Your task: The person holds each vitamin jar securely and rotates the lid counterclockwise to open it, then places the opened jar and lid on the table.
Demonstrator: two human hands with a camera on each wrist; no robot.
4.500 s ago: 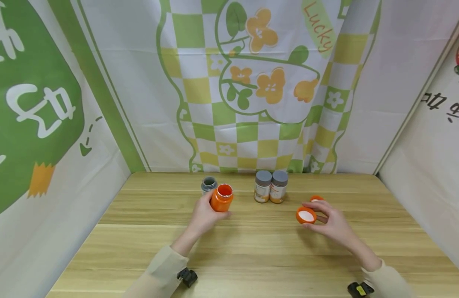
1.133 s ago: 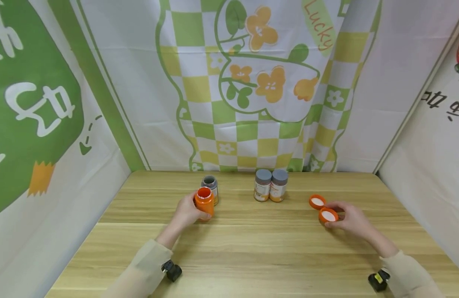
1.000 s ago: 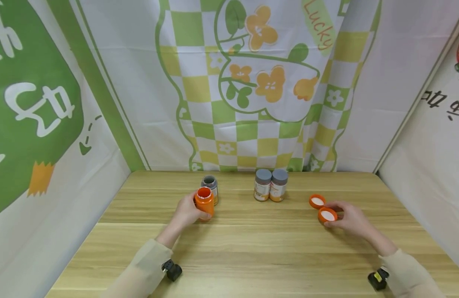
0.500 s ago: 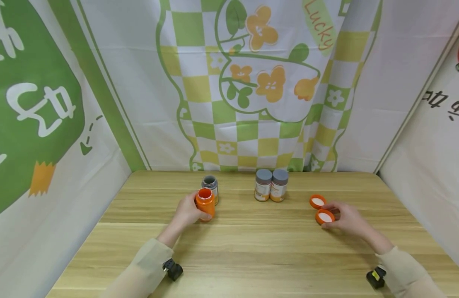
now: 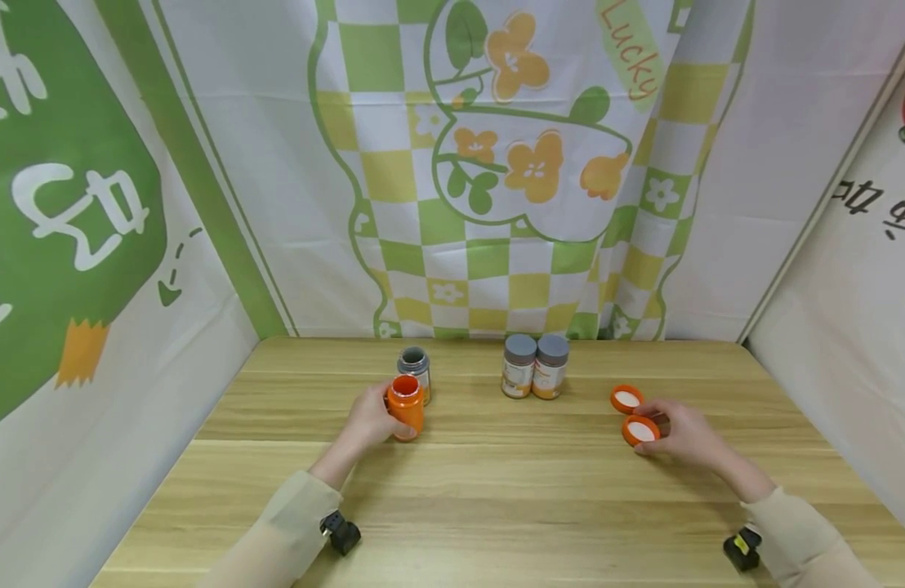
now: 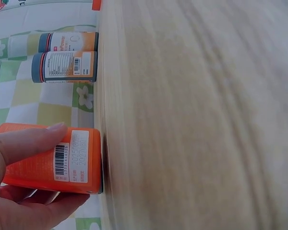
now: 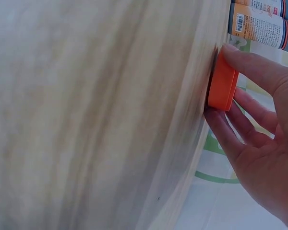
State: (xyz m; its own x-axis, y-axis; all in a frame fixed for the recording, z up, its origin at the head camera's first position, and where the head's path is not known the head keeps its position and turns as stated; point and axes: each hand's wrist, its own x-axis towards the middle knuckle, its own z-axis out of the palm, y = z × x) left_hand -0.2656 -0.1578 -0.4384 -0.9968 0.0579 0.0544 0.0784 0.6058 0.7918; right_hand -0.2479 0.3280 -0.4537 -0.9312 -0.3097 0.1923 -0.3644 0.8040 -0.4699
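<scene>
An orange bottle (image 5: 406, 408), mouth up and without a cap, stands upright at the left of the table. My left hand (image 5: 373, 416) grips it round the side; a white barcode label (image 6: 79, 155) on it faces the left wrist camera. Just behind it is an uncapped grey jar (image 5: 414, 364), partly covered. At the right, my right hand (image 5: 680, 433) pinches an orange cap (image 5: 639, 430) by its rim, white lining up. The right wrist view shows that cap (image 6: 97, 4) no closer than the table edge, while a second orange cap (image 5: 626, 398) lies right behind it.
Two white jars with grey lids, the left jar (image 5: 519, 371) and the right jar (image 5: 550, 371), stand side by side near the back of the wooden table (image 5: 497, 506). A patterned curtain (image 5: 489, 278) hangs behind.
Compared with the earliest frame, the left hand has brought the orange bottle left and down in front of the grey jar. The right hand has carried its cap rightward, beside the other cap.
</scene>
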